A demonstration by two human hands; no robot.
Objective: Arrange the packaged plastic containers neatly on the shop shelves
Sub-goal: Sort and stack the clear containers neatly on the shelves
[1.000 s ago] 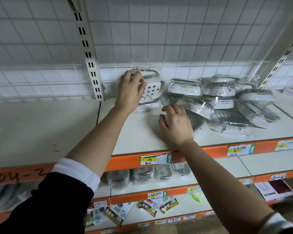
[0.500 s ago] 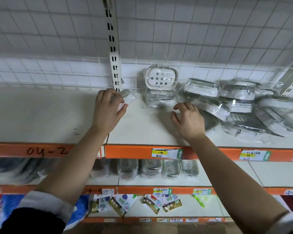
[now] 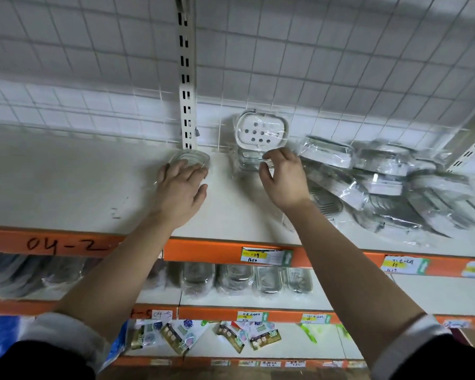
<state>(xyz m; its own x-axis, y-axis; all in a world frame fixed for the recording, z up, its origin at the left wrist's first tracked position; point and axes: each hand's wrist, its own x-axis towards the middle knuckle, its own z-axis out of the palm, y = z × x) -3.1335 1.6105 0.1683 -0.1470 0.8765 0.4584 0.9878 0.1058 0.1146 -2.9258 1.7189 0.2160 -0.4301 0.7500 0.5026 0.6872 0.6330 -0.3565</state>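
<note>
My left grip [image 3: 180, 193] had uncurled and lay flat on one clear tub [image 3: 189, 157], fingers spread, beside the post [image 3: 187, 91] on the top shelf [image 3: 66, 182]. My right grip [image 3: 284, 179] had risen from the uncounted heap [image 3: 381, 185], spread, to one clear box [image 3: 248, 159] under one white holed dish [image 3: 261, 131].
</note>
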